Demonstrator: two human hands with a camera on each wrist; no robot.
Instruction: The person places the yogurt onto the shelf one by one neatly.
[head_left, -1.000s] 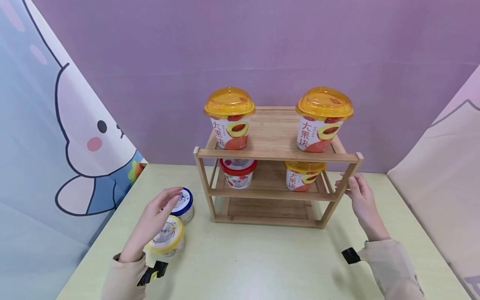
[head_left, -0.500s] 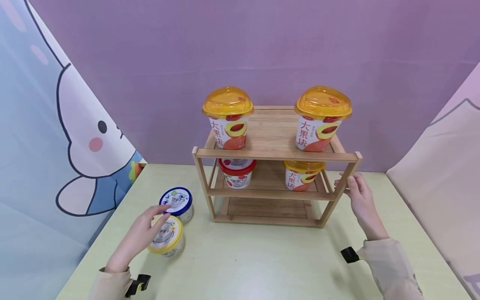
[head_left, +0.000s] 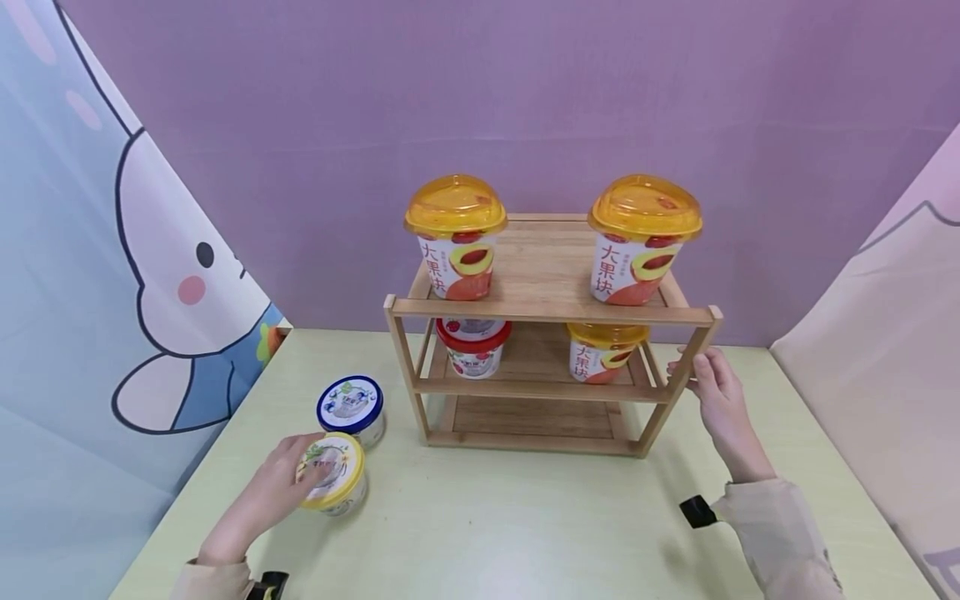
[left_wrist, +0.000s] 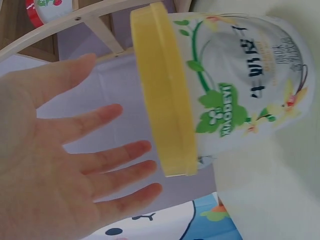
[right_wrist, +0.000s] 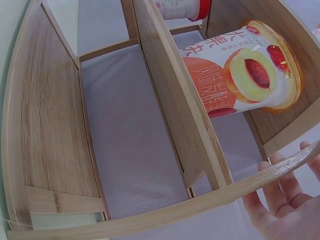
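Observation:
My left hand [head_left: 266, 492] hovers over a round tub with a yellow lid [head_left: 348, 483], which stands on the table at the left. In the left wrist view the fingers [left_wrist: 120, 155] are spread and fairly straight, their tips close by the yellow lid [left_wrist: 165, 95]. Just behind stands a tub with a blue lid [head_left: 350, 402]. My right hand [head_left: 723, 396] holds the right side post of a wooden shelf rack [head_left: 555, 312]. Its fingers [right_wrist: 287, 185] show behind the post in the right wrist view.
Two fruit cups with orange domed lids, one left [head_left: 457, 242] and one right [head_left: 641, 242], stand on the top shelf. Below are a red-lidded tub [head_left: 475, 348] and another orange-lidded cup [head_left: 603, 354]. A purple cloth [head_left: 480, 92] hangs behind the table [head_left: 480, 533].
My left hand has moved down and toward me, from over the blue-lidded tub to over the yellow-lidded one. The right hand stays at the rack's post.

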